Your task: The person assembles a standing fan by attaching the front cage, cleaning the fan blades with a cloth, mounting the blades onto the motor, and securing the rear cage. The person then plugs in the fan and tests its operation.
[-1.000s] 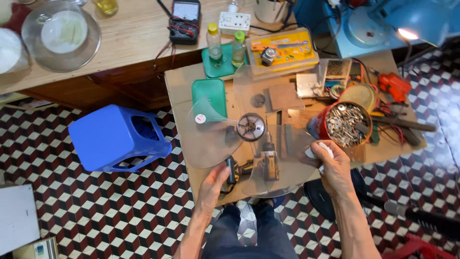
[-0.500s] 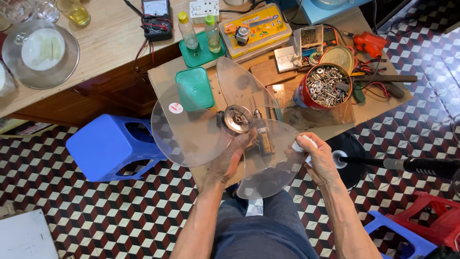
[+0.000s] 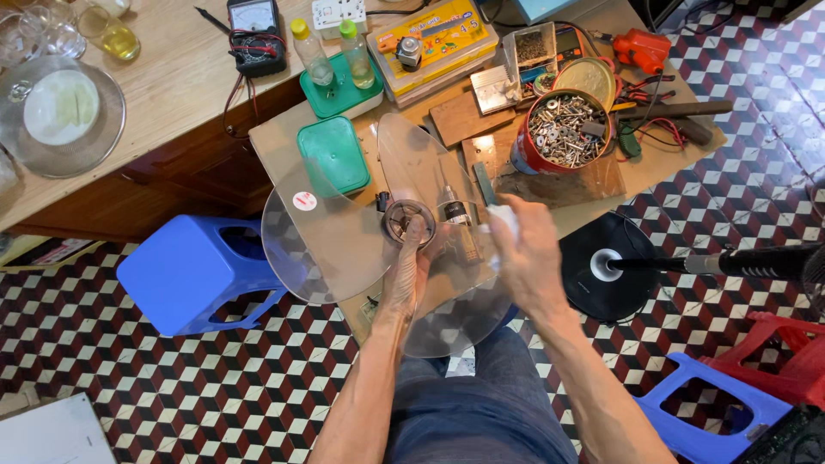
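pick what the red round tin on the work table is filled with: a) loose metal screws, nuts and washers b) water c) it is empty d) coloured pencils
a: the red tin is heaped with small silvery metal fasteners, seen from above near the far right of the work table, beyond the right hand.

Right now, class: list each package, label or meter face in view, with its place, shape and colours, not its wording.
Round sticker: on the clear fan blade beside the left hand; red and white.
Flat box: back of bench; rectangular, yellow with orange.
Meter: on the wooden table; black case, pale dial face.
Tin: right of bench; round, red, holding screws.
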